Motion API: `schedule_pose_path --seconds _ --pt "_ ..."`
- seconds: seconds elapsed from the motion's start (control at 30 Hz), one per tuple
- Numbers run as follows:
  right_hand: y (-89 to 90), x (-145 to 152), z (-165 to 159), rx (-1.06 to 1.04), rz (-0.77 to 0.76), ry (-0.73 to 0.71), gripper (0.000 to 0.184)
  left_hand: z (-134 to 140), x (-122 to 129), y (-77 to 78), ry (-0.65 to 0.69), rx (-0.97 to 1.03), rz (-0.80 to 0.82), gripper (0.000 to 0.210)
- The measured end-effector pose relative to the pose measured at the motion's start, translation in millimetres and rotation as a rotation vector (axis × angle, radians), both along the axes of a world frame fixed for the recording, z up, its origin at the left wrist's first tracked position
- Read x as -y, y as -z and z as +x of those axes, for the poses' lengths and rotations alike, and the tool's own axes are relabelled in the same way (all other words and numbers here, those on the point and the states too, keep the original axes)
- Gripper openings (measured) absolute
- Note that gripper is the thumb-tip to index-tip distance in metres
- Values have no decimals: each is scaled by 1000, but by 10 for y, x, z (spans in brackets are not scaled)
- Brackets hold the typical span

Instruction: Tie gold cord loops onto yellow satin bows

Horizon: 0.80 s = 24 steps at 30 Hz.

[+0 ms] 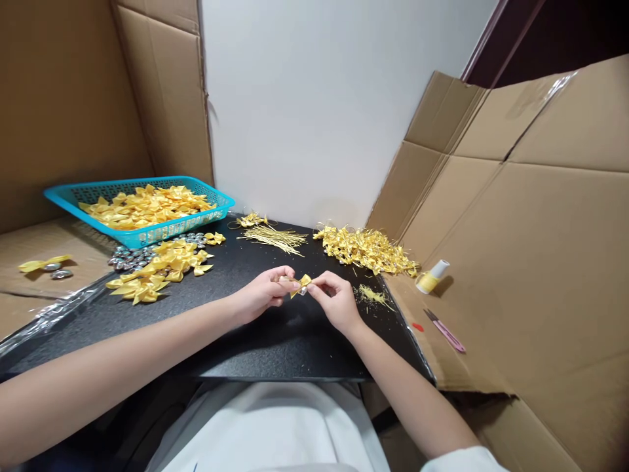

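Just above the front of the black table [295,347], both hands meet at one small yellow ribbon bow [303,283]. A shiny bead shows at the bow's middle. My left hand [268,290] pinches the bow's left side, along with what looks like a thin gold tie. On the other side, the thumb and finger of my right hand [337,300] close on the bow's right edge. Fingertips cover part of the bow. Gold tie strips [275,238] lie in a bundle behind my hands.
A turquoise basket [142,237] of yellow bows stands back left, with loose bows [171,259] and silver beads [130,259] before it. Tied bows [366,249] are heaped back right, near gold scraps [372,295]. A thread spool [432,276] and pink-handled snips [446,331] rest on cardboard at right.
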State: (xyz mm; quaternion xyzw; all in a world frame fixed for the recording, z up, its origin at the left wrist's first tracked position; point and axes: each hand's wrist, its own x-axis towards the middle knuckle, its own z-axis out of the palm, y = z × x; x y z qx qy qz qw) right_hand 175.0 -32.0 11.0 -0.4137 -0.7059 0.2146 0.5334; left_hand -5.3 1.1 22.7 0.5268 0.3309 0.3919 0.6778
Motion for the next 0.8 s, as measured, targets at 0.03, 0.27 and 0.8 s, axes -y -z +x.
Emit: schedule_pose_path --seconds 0.03,0.27,0.8 --pt "4 -7 5 -5 7 12 16 0 -6 -2 -8 4 -1 42" --pt "35 -45 -4 8 53 135 5 15 -11 -12 -39 -28 1 43" --pt "70 76 -208 359 430 398 14 -7 -21 96 -287 -156 391 37"
